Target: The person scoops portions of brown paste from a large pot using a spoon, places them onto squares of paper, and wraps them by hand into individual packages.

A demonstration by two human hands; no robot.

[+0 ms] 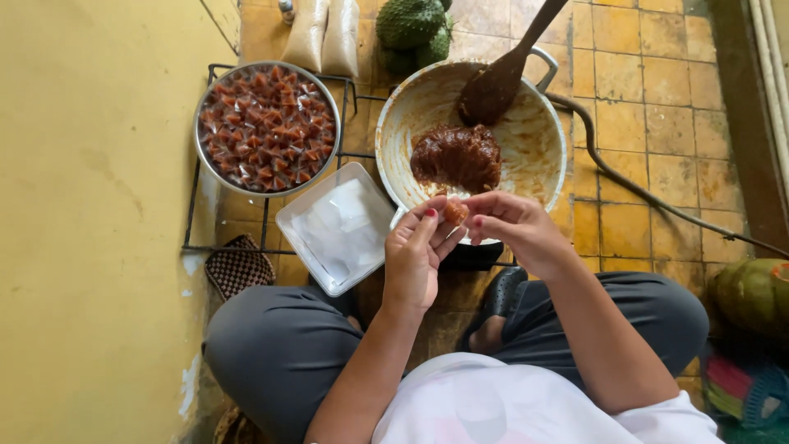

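Head view: person seated on a tiled floor [657, 99], both hands raised over the knees.
Left hand [415, 255]: fingers closed around a small orange-brown lump [454, 212], held at the near rim of the wok.
Right hand [514, 226]: fingers pinched together on the same lump from the right.
Wok [534, 140]: brown paste [457, 156] inside, wooden spoon [497, 82] resting in it.
Left of wok: white square tray [296, 222] of clear wrappers.
Far left: round pan [201, 156] filled with wrapped pieces [267, 127].

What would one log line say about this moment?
left hand: holds small brown piece | right hand: pinches same piece | pan: brown paste, wooden spoon | bowl: wrapped pieces | tray: clear wrappers
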